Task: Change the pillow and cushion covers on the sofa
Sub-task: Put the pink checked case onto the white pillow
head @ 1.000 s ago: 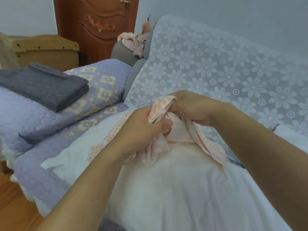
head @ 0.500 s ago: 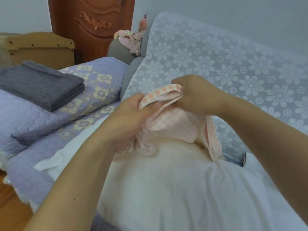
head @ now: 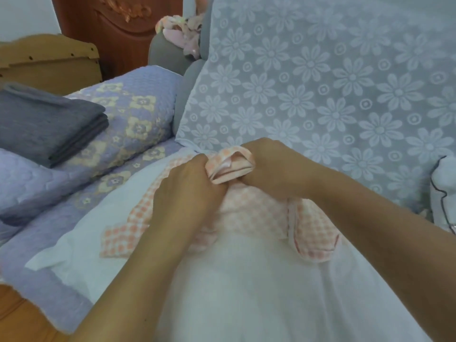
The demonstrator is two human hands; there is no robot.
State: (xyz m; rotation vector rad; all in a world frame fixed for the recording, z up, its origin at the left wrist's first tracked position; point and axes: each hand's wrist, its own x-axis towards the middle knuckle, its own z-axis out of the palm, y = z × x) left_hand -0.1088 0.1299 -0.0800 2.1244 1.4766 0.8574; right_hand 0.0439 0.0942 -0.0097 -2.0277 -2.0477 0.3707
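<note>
Right then, both hands gripped the bunched checked cover at the white pillow's (head: 246, 280) far end by the sofa back (head: 320, 95): left hand (head: 187, 191) and right hand (head: 274, 169) clenched on the checked cover (head: 229, 166), pillow running lengthwise toward the person.

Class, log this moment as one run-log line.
left hand: grips pink checked cover | right hand: grips same cover | cover: bunched at white pillow end | step: unclear, on or off
</note>
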